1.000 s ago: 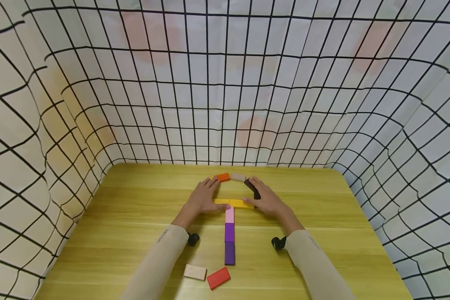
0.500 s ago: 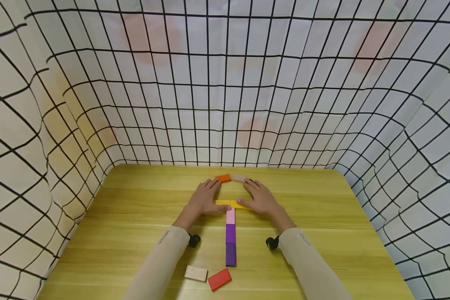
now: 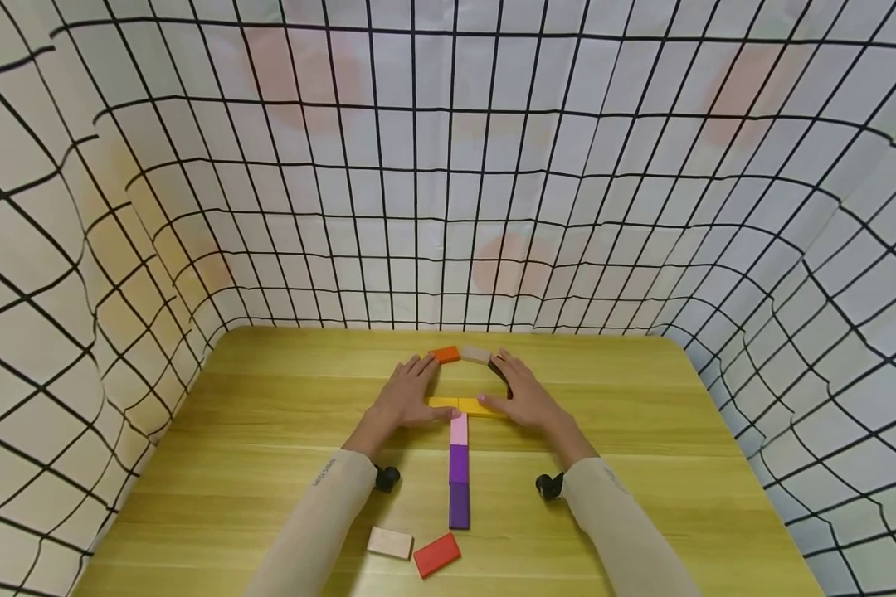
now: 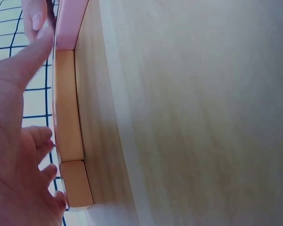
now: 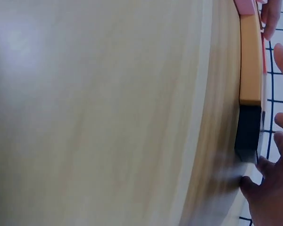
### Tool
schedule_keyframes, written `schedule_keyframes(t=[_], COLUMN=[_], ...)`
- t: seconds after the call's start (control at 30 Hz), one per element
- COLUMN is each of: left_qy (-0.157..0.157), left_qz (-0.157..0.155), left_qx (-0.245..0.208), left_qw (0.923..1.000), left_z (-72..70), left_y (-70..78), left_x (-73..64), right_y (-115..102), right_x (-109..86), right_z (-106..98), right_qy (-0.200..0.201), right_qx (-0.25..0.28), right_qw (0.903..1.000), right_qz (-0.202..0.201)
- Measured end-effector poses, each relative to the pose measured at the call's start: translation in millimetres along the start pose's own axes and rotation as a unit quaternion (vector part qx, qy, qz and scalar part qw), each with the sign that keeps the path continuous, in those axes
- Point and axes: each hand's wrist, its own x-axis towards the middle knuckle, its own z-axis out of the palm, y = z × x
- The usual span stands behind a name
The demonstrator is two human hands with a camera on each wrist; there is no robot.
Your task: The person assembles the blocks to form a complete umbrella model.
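My left hand [image 3: 403, 394] lies with fingers spread at the left of an arch of blocks, fingertips by the orange-red block [image 3: 445, 355] and thumb over the yellow block [image 3: 443, 402] near the pink block [image 3: 459, 429]. On the other side, my right hand [image 3: 528, 395] has its fingers extended along a dark block [image 3: 499, 368], which it partly covers. Its thumb tip is over the right yellow block [image 3: 478, 407]. In the right wrist view, a black block [image 5: 248, 129] adjoins the yellow one, my fingers just beyond. An orange block [image 4: 78, 183] shows in the left wrist view.
A pale block [image 3: 476, 355] tops the arch beside the orange-red one. Below the pink block run a violet block [image 3: 459, 464] and a dark purple block [image 3: 459, 506]. A light wood block [image 3: 391, 543] and a red block [image 3: 437, 555] lie nearby. Black wire mesh [image 3: 448, 195] surrounds the table.
My right hand slid left over the dark block, hiding it, then moved slightly back right, so part of the block shows again. The left hand stayed in place.
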Motion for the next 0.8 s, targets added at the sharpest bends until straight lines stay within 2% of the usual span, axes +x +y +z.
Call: schedule_keyframes(t=[0.13, 0.27, 0.47, 0.67, 0.8], left_qy=[0.008, 0.015, 0.030, 0.055, 0.070], left_qz=[0.009, 0.014, 0.021, 0.020, 0.016], left_qx=[-0.002, -0.019, -0.045, -0.055, -0.066], left_qw=[0.9999, 0.9996, 0.9983, 0.9968, 0.9952], left_z=[-2.9, -12.2, -22.9, -25.5, -25.3], left_y=[-1.5, -4.2, -13.1, -23.1, -24.0], left_x=[-4.0, -15.4, -42.3, -70.4, -87.0], right_y=[3.8, 10.3, 11.9, 5.7, -3.2], right_x=[-8.7, -20.6, -41.0, -57.0, -70.6], right_z=[-4.4, -8.1, -16.6, -18.7, -20.0], right_qy=[0.000, 0.006, 0.012, 0.012, 0.015], right_qx=[0.003, -0.009, -0.004, -0.040, -0.042], right_qw=[1.0000, 0.9999, 0.9997, 0.9983, 0.9978], right_qz=[0.004, -0.004, -0.019, -0.041, -0.049])
